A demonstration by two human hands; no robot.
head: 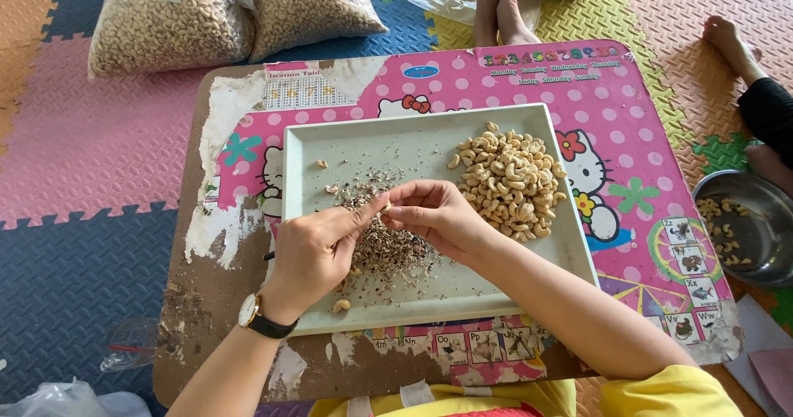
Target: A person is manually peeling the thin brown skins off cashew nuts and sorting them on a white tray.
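My left hand (318, 247) and my right hand (438, 214) meet over a white rectangular tray (330, 140), their fingertips pinched together on one small cashew nut (385, 207). Below them lies a pile of brown skin flakes (388, 247). A heap of peeled pale cashews (508, 181) fills the tray's right side. One loose cashew (341, 305) rests near the tray's front edge by my left wrist, which wears a watch (260, 318).
The tray sits on a low pink cartoon-printed table (628, 136) over coloured foam floor mats. Two clear bags of cashews (231, 12) lie at the back left. A steel bowl (743, 227) with a few nuts stands right. Other people's feet (496, 8) show beyond.
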